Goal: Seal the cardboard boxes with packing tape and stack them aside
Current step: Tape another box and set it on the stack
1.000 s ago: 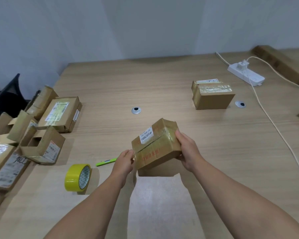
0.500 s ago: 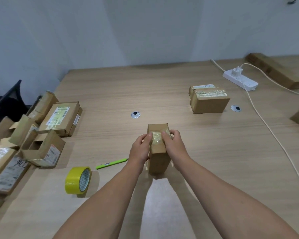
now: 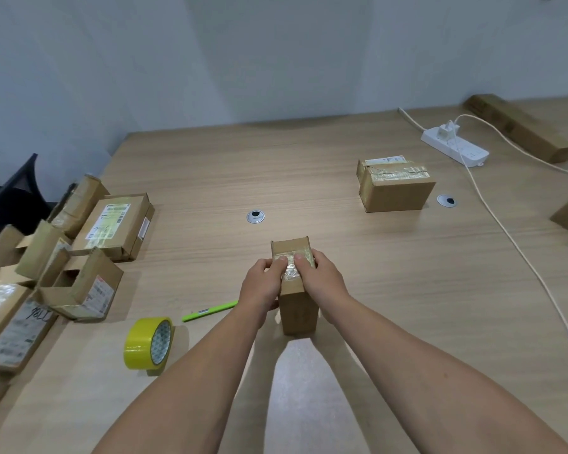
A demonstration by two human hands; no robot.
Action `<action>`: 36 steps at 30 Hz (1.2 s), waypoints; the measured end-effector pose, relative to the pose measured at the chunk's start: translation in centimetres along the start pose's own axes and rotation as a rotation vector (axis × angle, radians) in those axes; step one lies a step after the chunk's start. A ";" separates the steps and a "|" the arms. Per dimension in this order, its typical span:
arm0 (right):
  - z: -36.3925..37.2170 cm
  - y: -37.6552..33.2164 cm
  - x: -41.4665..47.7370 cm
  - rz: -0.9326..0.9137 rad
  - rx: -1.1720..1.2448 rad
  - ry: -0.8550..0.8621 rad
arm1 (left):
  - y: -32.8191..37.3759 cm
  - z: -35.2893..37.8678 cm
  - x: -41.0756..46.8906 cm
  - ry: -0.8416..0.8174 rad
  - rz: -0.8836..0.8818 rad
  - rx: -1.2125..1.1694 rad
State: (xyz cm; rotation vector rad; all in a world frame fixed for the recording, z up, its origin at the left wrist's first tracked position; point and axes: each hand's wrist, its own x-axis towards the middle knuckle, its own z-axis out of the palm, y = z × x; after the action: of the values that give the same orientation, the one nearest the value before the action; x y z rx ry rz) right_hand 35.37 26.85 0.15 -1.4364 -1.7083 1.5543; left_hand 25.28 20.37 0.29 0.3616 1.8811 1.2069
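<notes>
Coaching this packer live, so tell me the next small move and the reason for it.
Probably slide both thumbs outward to press the shiny clear tape flat over the edges. The small brown cardboard box stands on end on the wooden table, the left hand and right hand grip its top, and the tape there looks wrinkled.

Light wood worktop (image 3: 309, 165). Centre: small carton (image 3: 299, 314) upright. Near left: tape roll (image 3: 145, 345) on edge, green pen (image 3: 210, 311), possibly marker. Far left: cluster of cartons (image 3: 115, 221). Right: taped carton (image 3: 395, 193), white power strip (image 3: 454, 147).
</notes>
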 end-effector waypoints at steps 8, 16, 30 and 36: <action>0.2 -0.5 0.5 0.115 0.066 0.014 | 1.3 0.1 -0.4 0.026 -0.010 0.105; -0.3 0.2 0.6 0.043 0.082 -0.013 | 1.2 -0.3 0.2 -0.022 0.006 0.124; -1.5 1.6 0.2 0.030 0.238 -0.286 | -0.2 -1.9 -1.0 -0.315 0.050 -0.036; -2.0 1.7 0.3 0.128 0.306 -0.345 | -0.5 -2.2 -0.8 -0.341 0.024 -0.145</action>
State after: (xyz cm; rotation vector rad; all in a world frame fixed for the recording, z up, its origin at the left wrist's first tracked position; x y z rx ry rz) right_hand 37.60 27.79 -0.86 -1.1937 -1.4867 2.1291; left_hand 24.19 18.25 0.63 0.4793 1.4926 1.2054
